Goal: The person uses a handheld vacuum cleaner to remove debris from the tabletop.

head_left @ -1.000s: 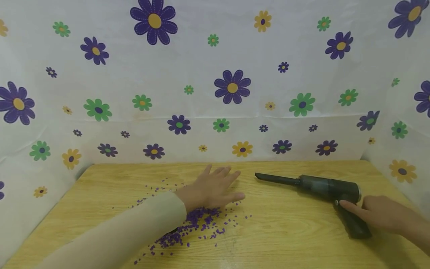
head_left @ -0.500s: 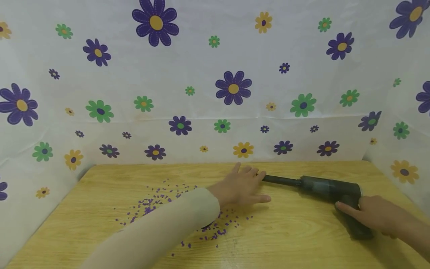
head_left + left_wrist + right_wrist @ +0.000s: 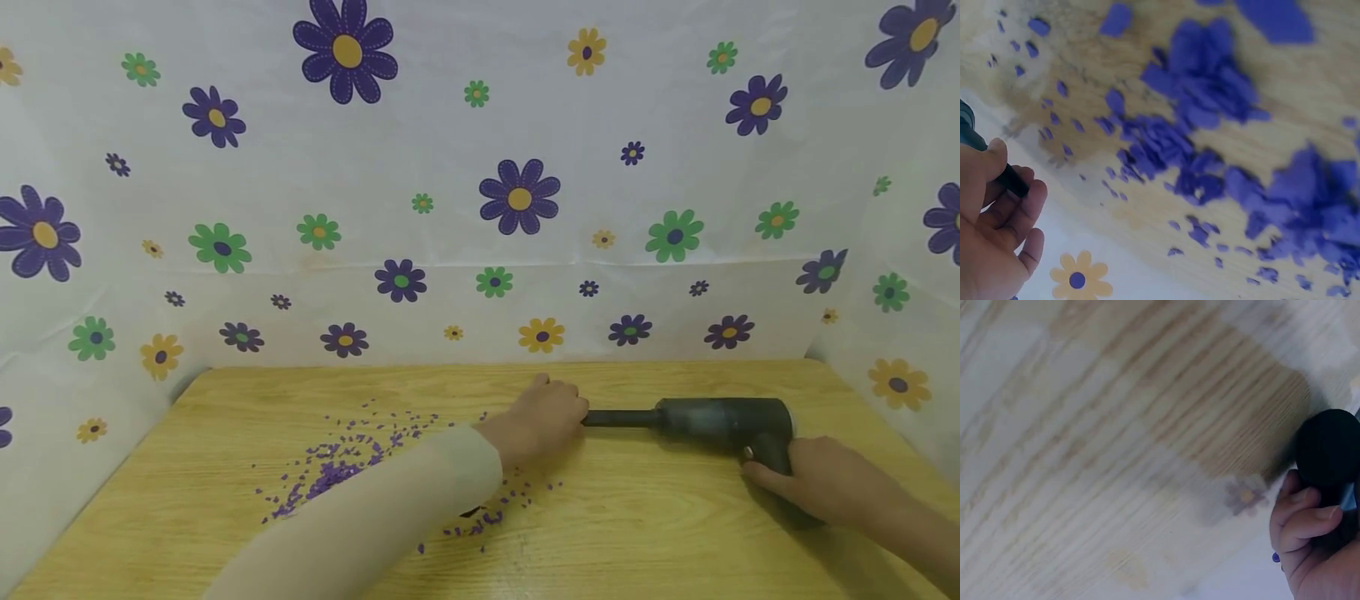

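1. The vacuum (image 3: 723, 423) was in the lower right of the frame, nearly level, with its thin nozzle (image 3: 621, 418) pointing left. I could not tell if its bottom touched the surface (image 3: 637, 542).
2. The right grip (image 3: 832, 485), at the lower right, was wrapped round the handle (image 3: 792, 512), likely because that part is made for holding.
3. The left grip (image 3: 536, 423), just below the middle, was closed on the nozzle's end. The left wrist view showed the tip poking out by the fingers. Holding both ends probably kept the vacuum steady.
4. Purple bits (image 3: 330, 477) lay scattered at the lower left and middle. The sleeve (image 3: 375, 529) hid some.
5. A flowery cloth (image 3: 420, 150) hung behind, maybe as a backdrop.
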A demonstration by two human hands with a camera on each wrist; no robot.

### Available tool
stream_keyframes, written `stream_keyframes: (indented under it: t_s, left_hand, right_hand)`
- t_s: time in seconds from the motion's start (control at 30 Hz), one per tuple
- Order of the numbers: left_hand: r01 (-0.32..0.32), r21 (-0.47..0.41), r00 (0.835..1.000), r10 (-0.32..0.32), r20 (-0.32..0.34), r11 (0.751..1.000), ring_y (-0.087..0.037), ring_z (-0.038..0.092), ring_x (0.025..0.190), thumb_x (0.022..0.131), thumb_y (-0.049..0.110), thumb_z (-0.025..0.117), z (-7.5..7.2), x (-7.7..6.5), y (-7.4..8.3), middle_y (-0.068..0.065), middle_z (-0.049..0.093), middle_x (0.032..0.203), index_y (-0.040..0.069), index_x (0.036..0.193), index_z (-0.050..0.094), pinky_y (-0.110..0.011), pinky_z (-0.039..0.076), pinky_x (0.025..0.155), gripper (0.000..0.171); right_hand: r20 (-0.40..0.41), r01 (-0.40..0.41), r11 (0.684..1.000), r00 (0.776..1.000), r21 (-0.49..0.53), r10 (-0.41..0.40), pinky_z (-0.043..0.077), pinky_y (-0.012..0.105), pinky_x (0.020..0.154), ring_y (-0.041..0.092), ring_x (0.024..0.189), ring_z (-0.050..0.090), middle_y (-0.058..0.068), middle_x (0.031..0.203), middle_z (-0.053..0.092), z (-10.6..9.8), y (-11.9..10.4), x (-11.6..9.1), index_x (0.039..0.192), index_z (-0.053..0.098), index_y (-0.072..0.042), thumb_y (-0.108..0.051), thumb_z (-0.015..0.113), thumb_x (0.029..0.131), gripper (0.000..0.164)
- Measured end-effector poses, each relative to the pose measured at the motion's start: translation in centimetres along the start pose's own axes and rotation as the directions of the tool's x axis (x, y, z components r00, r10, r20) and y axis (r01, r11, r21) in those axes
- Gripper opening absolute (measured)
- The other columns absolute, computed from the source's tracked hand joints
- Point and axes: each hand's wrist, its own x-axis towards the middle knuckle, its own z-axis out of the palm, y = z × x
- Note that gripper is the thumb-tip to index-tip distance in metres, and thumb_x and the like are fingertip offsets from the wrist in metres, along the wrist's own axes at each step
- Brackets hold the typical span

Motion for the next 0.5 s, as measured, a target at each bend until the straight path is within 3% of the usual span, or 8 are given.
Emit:
stream_keyframes:
  t_s: [0.33, 0.5]
  left_hand:
    - [0.039, -0.128, 0.993, -0.053, -0.107, 0.991, -0.007, 0.061, 0.079, 0.091, 0.04, 0.07, -1.0, -1.9, -2.3, 0.006, 0.071, 0.093, 0.018, 0.107, 0.076, -0.027, 0.049, 0.079, 0.027]
    - [0.009, -0.196, 0.982, -0.046, -0.185, 0.981, -0.007, 0.062, 0.076, 0.089, 0.035, 0.074, -1.3, -3.5, -3.6, 0.004, 0.072, 0.089, 0.015, 0.103, 0.077, -0.027, 0.053, 0.081, 0.025]
  right_hand:
    - [-0.092, -0.035, 0.994, 0.995, 0.101, 0.045, 0.039, 0.031, 0.048, 0.017, 0.054, 0.05, 0.002, 0.062, 0.053, -2.0, -1.5, 0.4, 0.082, 0.055, -0.002, -0.058, 0.059, 0.093, 0.057]
    - [-0.151, -0.006, 0.982, 0.988, 0.19, 0.036, 0.045, 0.032, 0.051, 0.018, 0.059, 0.057, 0.005, 0.069, 0.063, -2.2, -2.9, 0.5, 0.095, 0.058, 0.007, -0.053, 0.065, 0.091, 0.06]
